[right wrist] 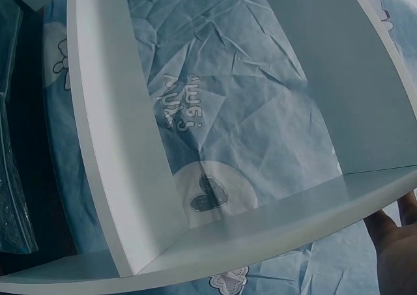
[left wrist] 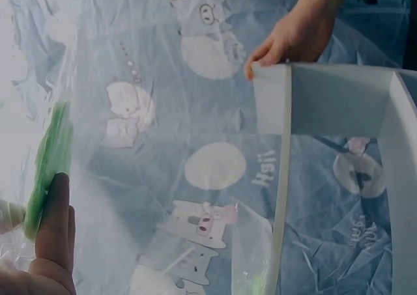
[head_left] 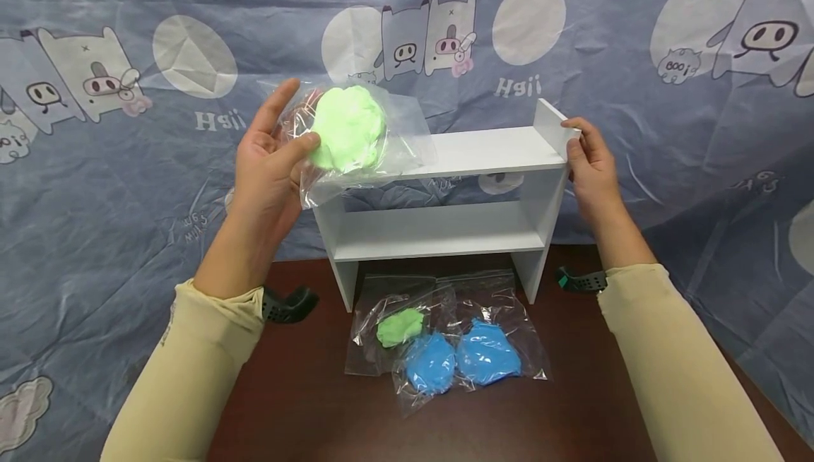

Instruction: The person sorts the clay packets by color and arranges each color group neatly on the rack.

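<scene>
My left hand (head_left: 263, 158) pinches a clear plastic bag with a flat, bright green clay-like lump (head_left: 348, 128) inside, thumb across its front. The raised bag overlaps the upper left of a small white two-tier shelf (head_left: 439, 229) in the head view and hides that corner. Seen edge-on in the left wrist view, the green lump (left wrist: 49, 165) lies against my fingers. My right hand (head_left: 594, 165) grips the shelf's upper right side panel between thumb and fingers. In the right wrist view my fingers (right wrist: 384, 230) show behind that panel.
On the dark brown table (head_left: 286, 391), before the shelf, lie clear bags with a green lump (head_left: 400, 328) and two blue lumps (head_left: 430, 364). A blue-grey cloth (head_left: 114, 222) with cartoon prints hangs behind. Another clear bag (left wrist: 251, 256) shows by the shelf edge in the left wrist view.
</scene>
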A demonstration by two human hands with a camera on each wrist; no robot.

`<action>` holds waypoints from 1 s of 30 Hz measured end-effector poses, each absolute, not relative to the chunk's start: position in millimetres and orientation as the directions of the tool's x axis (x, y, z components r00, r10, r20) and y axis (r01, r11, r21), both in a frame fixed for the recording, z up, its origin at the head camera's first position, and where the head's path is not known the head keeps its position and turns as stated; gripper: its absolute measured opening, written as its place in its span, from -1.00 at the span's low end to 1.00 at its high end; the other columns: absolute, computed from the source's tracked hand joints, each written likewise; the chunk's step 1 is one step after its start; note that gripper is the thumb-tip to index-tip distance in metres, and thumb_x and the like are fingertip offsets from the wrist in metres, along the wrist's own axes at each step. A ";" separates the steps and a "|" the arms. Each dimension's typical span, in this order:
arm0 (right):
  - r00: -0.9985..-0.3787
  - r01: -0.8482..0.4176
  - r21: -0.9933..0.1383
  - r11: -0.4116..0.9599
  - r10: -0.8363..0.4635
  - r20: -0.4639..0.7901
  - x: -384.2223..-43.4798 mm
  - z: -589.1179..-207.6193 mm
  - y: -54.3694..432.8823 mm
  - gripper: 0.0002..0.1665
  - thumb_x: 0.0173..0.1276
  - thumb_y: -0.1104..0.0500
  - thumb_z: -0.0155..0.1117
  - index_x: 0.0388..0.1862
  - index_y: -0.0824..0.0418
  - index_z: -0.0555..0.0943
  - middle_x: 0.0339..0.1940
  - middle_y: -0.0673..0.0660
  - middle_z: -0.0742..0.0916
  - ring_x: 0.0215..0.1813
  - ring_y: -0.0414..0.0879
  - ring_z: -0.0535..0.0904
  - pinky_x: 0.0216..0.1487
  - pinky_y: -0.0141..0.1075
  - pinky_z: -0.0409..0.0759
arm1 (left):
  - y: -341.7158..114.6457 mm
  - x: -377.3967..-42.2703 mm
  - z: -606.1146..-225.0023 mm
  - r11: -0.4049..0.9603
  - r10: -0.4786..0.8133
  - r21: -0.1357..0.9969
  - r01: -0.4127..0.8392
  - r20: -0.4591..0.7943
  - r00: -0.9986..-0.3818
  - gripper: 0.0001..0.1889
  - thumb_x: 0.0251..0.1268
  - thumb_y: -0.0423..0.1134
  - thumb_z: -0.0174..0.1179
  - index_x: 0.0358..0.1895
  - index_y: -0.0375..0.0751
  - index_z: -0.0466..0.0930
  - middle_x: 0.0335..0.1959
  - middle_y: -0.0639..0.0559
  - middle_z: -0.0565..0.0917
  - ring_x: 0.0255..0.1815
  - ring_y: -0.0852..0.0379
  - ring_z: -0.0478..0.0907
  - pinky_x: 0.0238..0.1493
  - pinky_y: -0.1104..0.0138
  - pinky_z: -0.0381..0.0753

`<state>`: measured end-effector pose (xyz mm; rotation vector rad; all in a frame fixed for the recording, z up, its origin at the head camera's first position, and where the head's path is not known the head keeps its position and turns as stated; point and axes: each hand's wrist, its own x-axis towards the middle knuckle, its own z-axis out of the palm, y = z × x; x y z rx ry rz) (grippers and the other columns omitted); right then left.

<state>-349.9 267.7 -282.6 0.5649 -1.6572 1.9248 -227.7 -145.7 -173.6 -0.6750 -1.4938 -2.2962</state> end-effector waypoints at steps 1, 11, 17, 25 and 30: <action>-0.769 -0.639 -0.762 -0.102 0.122 0.628 -350.1 -282.6 268.3 -0.64 0.57 0.13 0.03 0.28 0.06 0.52 0.14 0.08 0.59 0.02 -0.12 0.51 -0.14 -0.40 0.55 | -143.1 -232.6 -171.1 -0.428 -0.008 0.761 0.488 0.537 -0.844 -0.33 0.28 -0.70 -0.02 0.43 -0.12 0.39 0.56 0.08 0.15 0.05 0.17 0.50 -0.26 0.50 0.62; -0.762 -0.647 -0.755 -0.102 0.128 0.635 -352.3 -283.2 268.5 -0.64 0.57 0.13 0.03 0.27 0.09 0.52 0.03 0.08 0.61 -0.06 -0.13 0.53 -0.18 -0.42 0.55 | -117.3 -275.4 -162.3 -0.420 0.042 0.802 0.424 0.484 -0.874 -0.31 0.30 -0.67 -0.02 0.43 0.01 0.38 0.46 0.11 0.30 -0.35 0.17 0.52 -0.51 0.48 0.55; -0.755 -0.653 -0.754 -0.067 0.138 0.641 -350.3 -284.5 267.3 -0.65 0.58 0.12 0.03 0.26 0.06 0.53 0.01 0.08 0.61 -0.10 -0.14 0.53 -0.21 -0.41 0.54 | -108.9 -299.8 -162.6 -0.316 0.016 0.867 0.384 0.410 -0.912 -0.31 0.31 -0.61 0.04 0.43 0.11 0.39 0.49 0.25 0.26 -0.57 0.22 0.33 -0.59 0.47 0.35; -0.748 -0.658 -0.752 -0.037 0.143 0.648 -351.3 -284.3 268.6 -0.64 0.58 0.09 0.03 0.28 0.06 0.52 0.04 0.09 0.61 -0.11 -0.16 0.54 -0.22 -0.41 0.53 | -95.1 -333.6 -159.0 -0.318 0.021 0.899 0.302 0.325 -0.945 -0.31 0.31 -0.60 0.06 0.42 0.14 0.39 0.39 0.16 0.37 -0.50 0.18 0.40 -0.49 0.39 0.44; -0.751 -0.657 -0.752 -0.053 0.133 0.647 -351.9 -284.2 267.5 -0.63 0.59 0.13 0.00 0.29 0.10 0.50 0.04 0.10 0.61 -0.09 -0.14 0.54 -0.19 -0.41 0.55 | -81.6 -348.6 -158.3 -0.359 0.083 0.889 0.282 0.332 -0.940 -0.31 0.32 -0.61 0.06 0.42 0.12 0.40 0.36 0.06 0.41 -0.48 0.19 0.43 -0.47 0.40 0.49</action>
